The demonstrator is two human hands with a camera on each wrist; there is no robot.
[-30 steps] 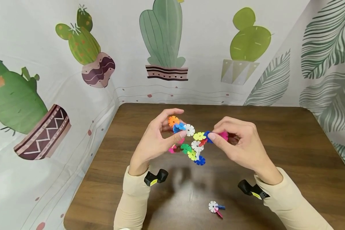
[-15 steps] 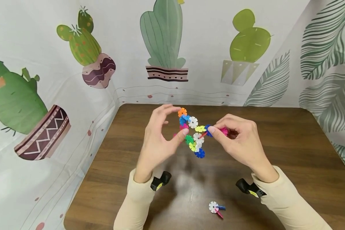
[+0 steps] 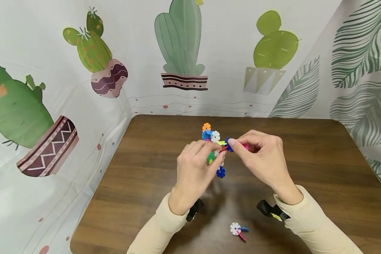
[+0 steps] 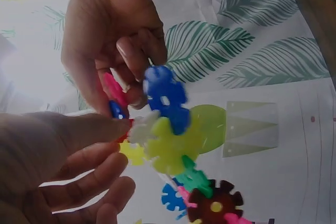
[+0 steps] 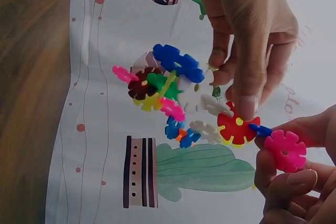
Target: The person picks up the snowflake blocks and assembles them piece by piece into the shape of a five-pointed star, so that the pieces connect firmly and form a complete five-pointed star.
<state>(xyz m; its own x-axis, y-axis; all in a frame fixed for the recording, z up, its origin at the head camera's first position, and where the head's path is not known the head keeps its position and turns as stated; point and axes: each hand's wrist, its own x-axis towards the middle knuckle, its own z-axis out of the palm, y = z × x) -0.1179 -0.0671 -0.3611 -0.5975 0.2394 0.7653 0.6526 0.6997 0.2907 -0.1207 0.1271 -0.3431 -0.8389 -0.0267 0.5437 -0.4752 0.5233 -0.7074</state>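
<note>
A linked chain of colourful notched snowflake discs hangs in the air between both hands. My left hand (image 3: 195, 173) pinches a red disc (image 5: 231, 131) of it between thumb and fingers. At the right, my right hand (image 3: 263, 158) pinches a blue disc (image 3: 229, 146) joined to the red one. A pink disc (image 5: 286, 153) adjoins that blue disc by the right fingers. Further along hang an orange disc (image 3: 206, 127), a white disc (image 3: 215, 136), a green disc (image 4: 194, 174), a brown disc (image 4: 214, 205) and another blue disc (image 3: 221, 172). The left hand hides part of the chain in the head view.
On the brown wooden table (image 3: 130, 197), near its front edge, lies a small piece made of a white disc (image 3: 235, 229) with a blue and a pink disc attached. A cloth (image 3: 225, 46) printed with cacti and leaves hangs behind the table.
My left hand has moved right from the chain's left side and now pinches the red disc beside the right hand. The right hand keeps its hold on the blue disc.
</note>
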